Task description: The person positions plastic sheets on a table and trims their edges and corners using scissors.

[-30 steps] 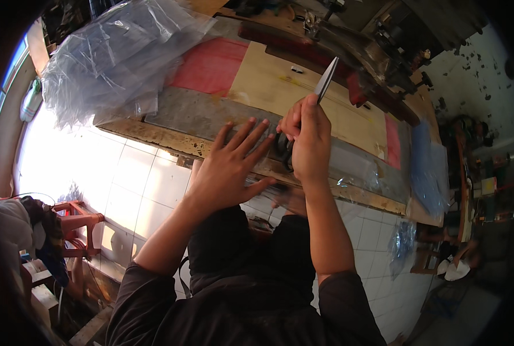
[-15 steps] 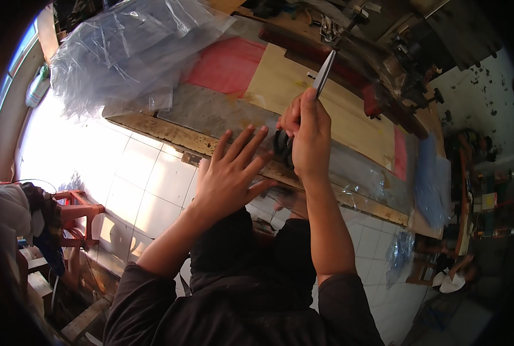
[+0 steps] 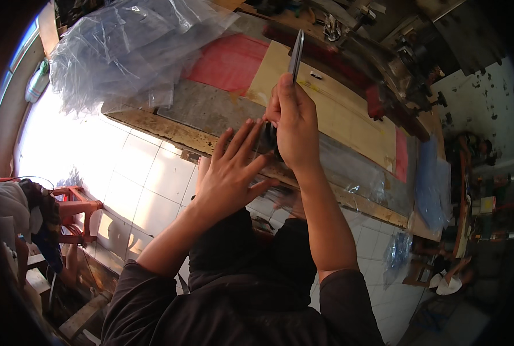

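My right hand [image 3: 295, 124] is closed around a pair of scissors [image 3: 297, 55]. Their narrow metal blades point up and away, and the dark handles are partly hidden under my fingers. My left hand [image 3: 228, 173] lies flat with fingers spread at the near edge of the workbench [image 3: 202, 109], just left of the right hand. Clear plastic sheet [image 3: 361, 173] covers part of the bench near the right forearm. Beyond the hands lies a cream sheet [image 3: 343, 118], with a red sheet [image 3: 225, 63] at its left end.
A heap of clear plastic bags [image 3: 124, 52] covers the bench's left end. Along the far side runs a dark red metal bar [image 3: 337, 66] with clamps and machine parts [image 3: 407, 57]. A red stool [image 3: 81, 213] stands at left. Other people [image 3: 450, 277] sit at far right.
My right hand has moved left with the scissors, closer to the left hand. The blades now stand more upright. My left hand has stayed in place.
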The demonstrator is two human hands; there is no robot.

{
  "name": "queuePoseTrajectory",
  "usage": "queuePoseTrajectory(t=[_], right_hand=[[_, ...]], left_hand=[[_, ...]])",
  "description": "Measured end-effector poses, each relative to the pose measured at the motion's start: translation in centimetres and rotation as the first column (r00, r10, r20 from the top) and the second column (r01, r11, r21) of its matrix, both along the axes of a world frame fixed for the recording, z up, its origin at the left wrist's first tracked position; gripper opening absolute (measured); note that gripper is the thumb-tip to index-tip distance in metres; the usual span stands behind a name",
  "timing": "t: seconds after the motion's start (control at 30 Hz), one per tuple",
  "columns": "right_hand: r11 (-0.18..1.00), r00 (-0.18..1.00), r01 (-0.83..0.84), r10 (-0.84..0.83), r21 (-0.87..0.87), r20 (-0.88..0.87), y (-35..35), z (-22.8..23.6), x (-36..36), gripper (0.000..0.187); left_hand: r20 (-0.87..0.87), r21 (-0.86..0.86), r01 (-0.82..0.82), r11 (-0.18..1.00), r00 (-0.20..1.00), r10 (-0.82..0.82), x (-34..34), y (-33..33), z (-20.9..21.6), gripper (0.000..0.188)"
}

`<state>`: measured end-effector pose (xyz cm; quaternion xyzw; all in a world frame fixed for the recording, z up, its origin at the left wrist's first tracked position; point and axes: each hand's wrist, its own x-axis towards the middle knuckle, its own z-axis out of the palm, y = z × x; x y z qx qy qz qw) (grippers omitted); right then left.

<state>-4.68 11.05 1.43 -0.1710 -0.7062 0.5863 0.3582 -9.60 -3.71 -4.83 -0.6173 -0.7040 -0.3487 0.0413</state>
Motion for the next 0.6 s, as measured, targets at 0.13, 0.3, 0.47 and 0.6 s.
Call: queuePoseTrajectory(t=[0.13,0.3,0.47,0.6], right_hand=[[0.999,0.999,-0.019,0.017,-0.043,-0.036,0.0,-0.4,0.1,0.053],[0.996,0.990,-0.034,0.022,-0.083,-0.140,-0.3,-0.7,0.0,0.051],[0.995,0.991,-0.099,0.100,0.012,-0.089,-1.1,-0.5,-0.2,0.050],[0.990,0.957,-0.143,0.133,-0.019,-0.256,0.1,-1.8,-1.2,0.049]], left_hand=[[-0.018,-0.045,0.004,0.999,1.000,-0.005,0.0,0.0,-0.1,0.045],[-0.008,-0.032,-0.001,0.999,1.000,0.001,0.1,0.0,0.2,0.041],[0.015,-0.025,0.010,1.000,1.000,-0.009,-0.3,-0.4,-0.5,0.039],[0.025,0.042,-0.034,0.999,0.999,0.033,-0.1,-0.4,-0.2,0.039]])
